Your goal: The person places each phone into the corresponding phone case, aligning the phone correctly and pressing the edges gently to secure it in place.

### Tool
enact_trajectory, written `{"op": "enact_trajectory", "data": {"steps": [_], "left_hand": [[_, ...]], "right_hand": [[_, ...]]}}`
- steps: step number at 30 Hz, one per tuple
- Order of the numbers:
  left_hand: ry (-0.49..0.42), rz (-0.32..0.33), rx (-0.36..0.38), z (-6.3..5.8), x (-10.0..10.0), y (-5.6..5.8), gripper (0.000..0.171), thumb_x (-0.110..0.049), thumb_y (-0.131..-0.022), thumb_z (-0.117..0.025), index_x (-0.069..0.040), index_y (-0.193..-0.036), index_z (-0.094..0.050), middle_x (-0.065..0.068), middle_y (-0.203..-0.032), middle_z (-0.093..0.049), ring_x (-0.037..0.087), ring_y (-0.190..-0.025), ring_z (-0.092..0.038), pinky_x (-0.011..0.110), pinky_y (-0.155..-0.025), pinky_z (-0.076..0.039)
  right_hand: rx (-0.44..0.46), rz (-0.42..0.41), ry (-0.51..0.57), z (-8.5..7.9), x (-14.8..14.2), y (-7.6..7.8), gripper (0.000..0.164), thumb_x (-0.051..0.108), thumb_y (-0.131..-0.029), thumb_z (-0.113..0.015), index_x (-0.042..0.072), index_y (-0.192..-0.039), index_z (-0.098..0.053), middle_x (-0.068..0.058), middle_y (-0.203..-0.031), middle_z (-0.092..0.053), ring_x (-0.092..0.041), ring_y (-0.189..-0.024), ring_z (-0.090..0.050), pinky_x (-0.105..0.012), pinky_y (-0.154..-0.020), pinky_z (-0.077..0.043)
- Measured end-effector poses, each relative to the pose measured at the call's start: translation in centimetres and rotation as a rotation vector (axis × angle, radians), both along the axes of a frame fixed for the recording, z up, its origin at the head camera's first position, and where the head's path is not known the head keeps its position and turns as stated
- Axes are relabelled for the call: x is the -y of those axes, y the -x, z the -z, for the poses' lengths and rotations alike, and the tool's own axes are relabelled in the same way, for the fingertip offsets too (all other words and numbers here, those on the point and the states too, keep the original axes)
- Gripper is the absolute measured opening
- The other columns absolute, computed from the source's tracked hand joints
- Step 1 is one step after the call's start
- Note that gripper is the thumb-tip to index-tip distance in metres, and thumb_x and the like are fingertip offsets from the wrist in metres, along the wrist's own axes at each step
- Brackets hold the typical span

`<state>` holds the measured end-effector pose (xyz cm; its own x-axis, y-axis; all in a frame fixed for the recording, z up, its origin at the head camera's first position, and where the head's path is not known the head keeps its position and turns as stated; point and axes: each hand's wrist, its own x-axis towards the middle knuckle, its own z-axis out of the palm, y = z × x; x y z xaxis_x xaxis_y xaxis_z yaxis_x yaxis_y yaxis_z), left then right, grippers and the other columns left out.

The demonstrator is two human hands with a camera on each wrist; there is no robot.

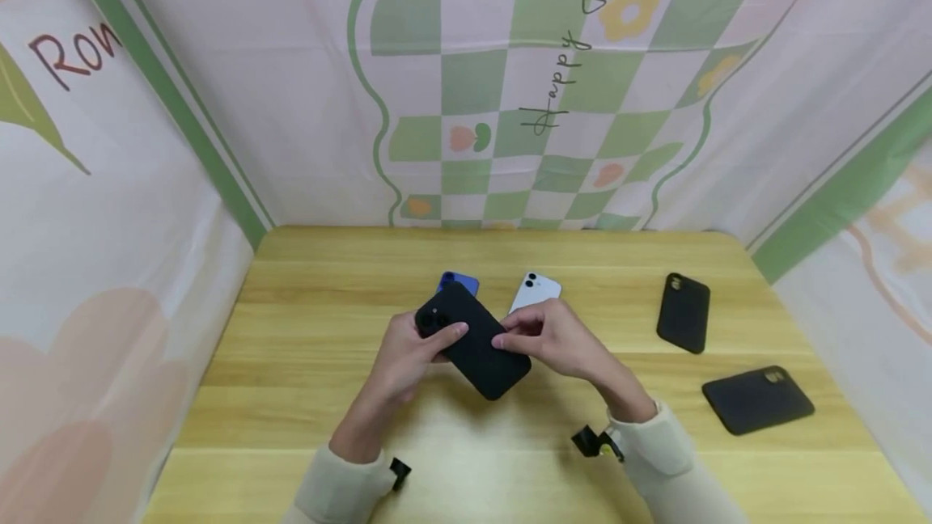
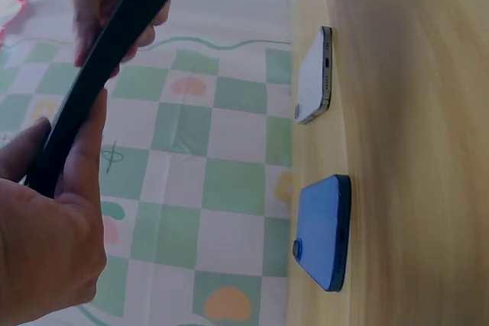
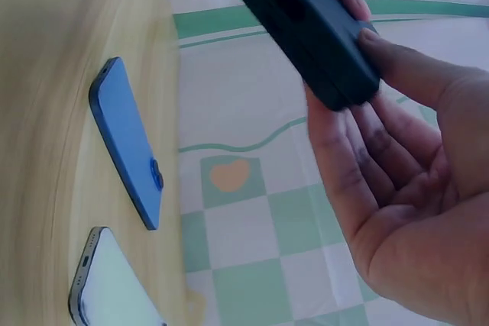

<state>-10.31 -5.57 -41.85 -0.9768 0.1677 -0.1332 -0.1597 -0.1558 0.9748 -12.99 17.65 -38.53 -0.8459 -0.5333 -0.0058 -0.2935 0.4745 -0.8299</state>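
A black phone (image 1: 476, 350), apparently in a matte black case, is held tilted above the table with its camera side facing up. My left hand (image 1: 403, 356) grips its camera end, thumb across the back and fingers underneath. With thumb and fingers my right hand (image 1: 559, 338) pinches the long right edge. Seen from the right wrist, the black phone (image 3: 313, 28) shows a thick edge with a dark oval opening. Behind the hands lie a blue phone (image 1: 468, 283), partly covered by the black one, and a white phone (image 1: 537, 289).
Two black phone cases with camera cutouts, one upright case (image 1: 683, 318) and one sideways case (image 1: 757, 403), lie on the right of the wooden table (image 1: 306, 395). Printed cloth (image 1: 306, 103) hangs behind and at both sides. Small black devices sit at both wrists.
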Motion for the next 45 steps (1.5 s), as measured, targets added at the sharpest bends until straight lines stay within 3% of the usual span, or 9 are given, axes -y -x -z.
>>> {"op": "enact_trajectory", "data": {"steps": [8,16,19,25,31,38,45], "left_hand": [[-0.143,-0.134,-0.022,-0.8,-0.3,0.0,0.034,-0.014,-0.086,-0.076,0.006,-0.109,-0.064,0.020,-0.103,-0.066,0.027,-0.090,-0.072,0.036,-0.073,-0.060],[-0.186,-0.231,-0.034,-1.5,-0.6,0.4,0.032,-0.014,-0.083,-0.079,0.006,-0.104,-0.065,0.015,-0.090,-0.068,0.024,-0.078,-0.073,0.030,-0.060,-0.059],[-0.212,-0.266,-0.028,-1.6,-0.6,0.4,0.032,-0.013,-0.083,-0.079,0.007,-0.104,-0.065,0.014,-0.090,-0.069,0.024,-0.078,-0.073,0.030,-0.063,-0.059],[-0.250,-0.327,-0.044,-1.5,-0.7,0.5,0.032,-0.012,-0.082,-0.080,0.009,-0.100,-0.064,0.010,-0.084,-0.068,0.019,-0.075,-0.072,0.024,-0.059,-0.057],[-0.276,-0.331,-0.059,-1.4,-0.7,0.5,0.032,-0.011,-0.082,-0.079,0.010,-0.101,-0.064,0.011,-0.086,-0.069,0.020,-0.078,-0.072,0.025,-0.061,-0.058],[-0.288,-0.300,-0.050,-1.5,-0.6,0.3,0.034,-0.013,-0.083,-0.079,0.010,-0.102,-0.064,0.014,-0.091,-0.069,0.024,-0.083,-0.073,0.029,-0.070,-0.059],[-0.317,-0.267,-0.036,-1.5,-0.6,0.1,0.032,-0.011,-0.084,-0.078,0.010,-0.104,-0.064,0.016,-0.095,-0.068,0.026,-0.087,-0.072,0.031,-0.072,-0.059]], "right_hand": [[0.033,0.144,0.077,0.1,0.0,0.0,0.017,0.033,-0.085,-0.077,0.017,-0.090,-0.076,0.002,-0.077,-0.072,-0.016,-0.067,-0.067,-0.032,-0.059,-0.057],[0.086,0.248,0.162,0.2,-0.1,0.0,0.022,0.033,-0.083,-0.079,0.014,-0.094,-0.076,-0.004,-0.082,-0.074,-0.021,-0.073,-0.070,-0.029,-0.062,-0.057],[0.120,0.276,0.216,0.5,0.0,0.1,0.024,0.028,-0.083,-0.080,0.008,-0.095,-0.075,-0.006,-0.081,-0.074,-0.020,-0.073,-0.070,-0.030,-0.064,-0.057],[0.225,0.324,0.405,1.1,0.5,0.0,0.031,0.017,-0.085,-0.078,-0.009,-0.098,-0.069,-0.008,-0.080,-0.074,-0.022,-0.072,-0.073,-0.044,-0.072,-0.059],[0.248,0.349,0.488,1.4,0.8,0.0,0.032,0.012,-0.086,-0.076,-0.013,-0.101,-0.067,-0.007,-0.080,-0.075,-0.022,-0.071,-0.073,-0.045,-0.072,-0.059],[0.198,0.338,0.474,1.4,0.6,0.0,0.029,0.011,-0.088,-0.074,-0.013,-0.103,-0.067,-0.007,-0.081,-0.075,-0.023,-0.069,-0.072,-0.046,-0.070,-0.059],[0.166,0.313,0.412,1.0,0.1,0.0,0.029,0.017,-0.087,-0.075,-0.008,-0.101,-0.070,-0.008,-0.082,-0.075,-0.025,-0.070,-0.072,-0.038,-0.067,-0.060]]}}
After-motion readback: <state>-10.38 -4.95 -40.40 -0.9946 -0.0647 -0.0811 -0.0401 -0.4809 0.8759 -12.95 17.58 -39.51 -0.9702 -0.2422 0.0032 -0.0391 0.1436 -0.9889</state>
